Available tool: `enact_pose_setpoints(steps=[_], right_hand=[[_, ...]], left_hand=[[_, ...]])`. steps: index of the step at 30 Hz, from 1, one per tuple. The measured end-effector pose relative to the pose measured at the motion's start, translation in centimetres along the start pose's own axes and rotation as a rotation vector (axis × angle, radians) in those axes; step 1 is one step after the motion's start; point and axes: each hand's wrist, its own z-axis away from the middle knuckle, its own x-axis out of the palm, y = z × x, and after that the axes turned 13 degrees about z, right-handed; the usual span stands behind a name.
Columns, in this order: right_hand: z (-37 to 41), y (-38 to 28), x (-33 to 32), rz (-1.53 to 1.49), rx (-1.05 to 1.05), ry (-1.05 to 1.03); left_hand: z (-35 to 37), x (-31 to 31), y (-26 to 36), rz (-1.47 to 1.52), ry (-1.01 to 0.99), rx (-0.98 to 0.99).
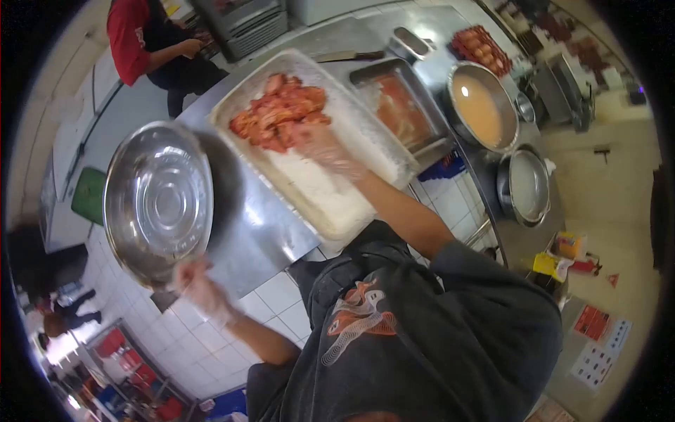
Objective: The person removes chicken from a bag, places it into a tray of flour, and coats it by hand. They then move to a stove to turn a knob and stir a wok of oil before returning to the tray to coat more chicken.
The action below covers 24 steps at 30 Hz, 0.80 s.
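Note:
A clear glove covers my right hand (pixel 320 146), which reaches into a large white tray (pixel 242 151) of flour (pixel 320 193). Its blurred fingertips are at the near edge of a heap of reddish raw meat pieces (pixel 278 112), partly lost against it; I cannot tell if they grip any. My left hand (pixel 200 288), also in a clear glove, is just off the lower rim of a big shiny metal bowl (pixel 158 190). Its fingers are loosely bent and apart, with nothing seen between them. The bowl holds no food.
Beyond the tray lie a knife (pixel 348 56) and a metal pan (pixel 404 105) with reddish liquid. To the right stand a bowl of orange liquid (pixel 478 109), a pot (pixel 524 186) and a red egg tray (pixel 481 49). A person in red sleeves (pixel 130 42) stands at upper left.

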Motion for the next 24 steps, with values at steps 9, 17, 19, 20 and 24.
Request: enact_pose_setpoints(steps=[9, 17, 19, 20, 24], right_hand=[[2.6, 4.6, -9.4, 0.176, 0.202, -0.09], [3.8, 5.6, -11.4, 0.208, 0.024, -0.181], [3.7, 8.5, -11.2, 0.688, -0.007, -0.078], [3.4, 9.1, -10.7, 0.847, -0.038, -0.032], [2.8, 8.6, -9.3, 1.106, 0.008, 0.065]], left_hand=[[4.8, 21.7, -10.7, -0.554, -0.504, -0.084], [6.9, 23.6, -12.7, -0.779, -0.574, -0.13], [7.2, 25.8, -10.8, -0.957, -0.601, -0.135], [7.4, 26.1, -12.1, -1.099, -0.567, 0.01], [7.2, 26.2, -16.7, -1.212, -0.389, -0.024]])
